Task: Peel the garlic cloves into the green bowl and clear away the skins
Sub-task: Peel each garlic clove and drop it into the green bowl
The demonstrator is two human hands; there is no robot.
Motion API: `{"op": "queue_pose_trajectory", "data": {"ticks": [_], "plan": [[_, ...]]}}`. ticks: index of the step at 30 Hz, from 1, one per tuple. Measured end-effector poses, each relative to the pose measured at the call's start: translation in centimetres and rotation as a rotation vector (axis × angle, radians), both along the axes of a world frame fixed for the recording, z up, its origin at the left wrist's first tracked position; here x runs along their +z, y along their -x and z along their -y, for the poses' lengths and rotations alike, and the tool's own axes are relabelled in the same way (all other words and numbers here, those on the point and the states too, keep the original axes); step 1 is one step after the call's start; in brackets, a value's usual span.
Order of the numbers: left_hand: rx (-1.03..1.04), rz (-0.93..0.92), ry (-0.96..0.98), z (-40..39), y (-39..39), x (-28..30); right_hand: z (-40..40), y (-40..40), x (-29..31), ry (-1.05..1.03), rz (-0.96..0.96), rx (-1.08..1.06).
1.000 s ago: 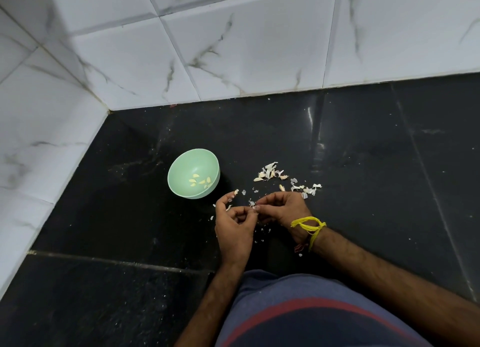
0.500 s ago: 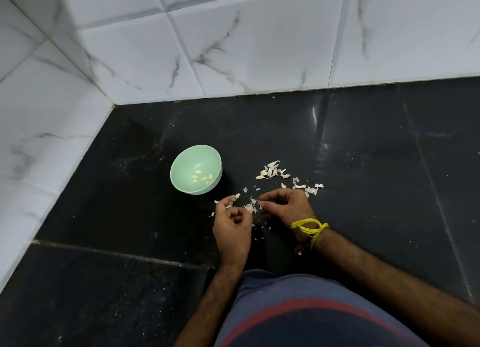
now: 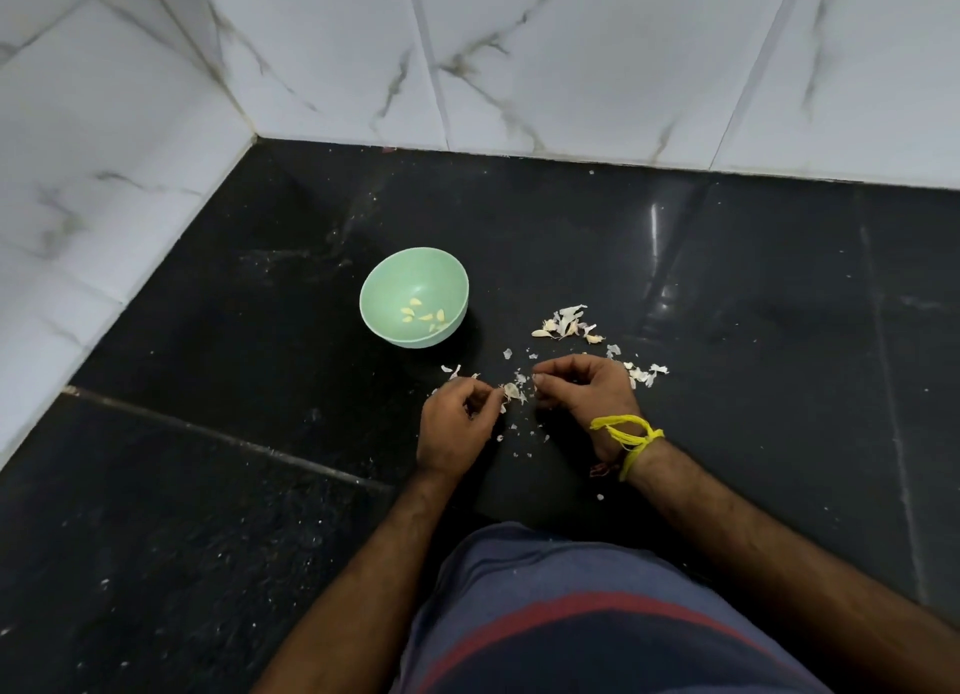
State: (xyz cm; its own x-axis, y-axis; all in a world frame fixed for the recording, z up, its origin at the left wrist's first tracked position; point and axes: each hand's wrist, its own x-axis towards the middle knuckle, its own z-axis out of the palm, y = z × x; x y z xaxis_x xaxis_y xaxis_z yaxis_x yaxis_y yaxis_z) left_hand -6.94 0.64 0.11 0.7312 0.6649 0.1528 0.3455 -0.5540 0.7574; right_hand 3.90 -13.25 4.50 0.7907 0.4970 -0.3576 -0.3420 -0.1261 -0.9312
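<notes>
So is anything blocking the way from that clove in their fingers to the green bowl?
Nothing visible does. The partly peeled garlic clove sits at the left hand, and only bare black stone floor with a few papery skin flakes lies before the round pale-green plastic bowl.

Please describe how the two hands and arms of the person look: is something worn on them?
Both forearms are bare, with no sleeves in view, and no gloves are worn. The left hand and its wrist carry nothing. The right hand has a yellow thread band tied round the wrist, its loose ends hanging, with a small reddish thread beneath it.
</notes>
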Motion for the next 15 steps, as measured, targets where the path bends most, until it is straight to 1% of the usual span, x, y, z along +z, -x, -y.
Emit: {"op": "queue_pose_trajectory", "data": {"ticks": [2, 5, 10, 12, 15], "plan": [[0.007, 0.049, 0.002, -0.4, 0.4, -1.1, -0.6, -0.4, 0.3, 0.012, 0.028, -0.007], [0.059, 0.086, 0.036, -0.6, 0.8, -2.5, -1.8, -1.6, 1.0, 0.04, 0.124, 0.003], [-0.036, 0.068, -0.203, -0.8, 0.3, -3.3, -5.8, -4.0, 3.1, 0.091, 0.368, 0.088], [-0.059, 0.061, -0.254, -0.9, 0.2, -3.8, -8.5, -4.6, 3.8, 0.086, 0.476, 0.126], [-0.063, 0.071, -0.273, -1.0, 0.2, -4.0, -12.5, -4.8, 4.6, 0.074, 0.595, 0.168]]}}
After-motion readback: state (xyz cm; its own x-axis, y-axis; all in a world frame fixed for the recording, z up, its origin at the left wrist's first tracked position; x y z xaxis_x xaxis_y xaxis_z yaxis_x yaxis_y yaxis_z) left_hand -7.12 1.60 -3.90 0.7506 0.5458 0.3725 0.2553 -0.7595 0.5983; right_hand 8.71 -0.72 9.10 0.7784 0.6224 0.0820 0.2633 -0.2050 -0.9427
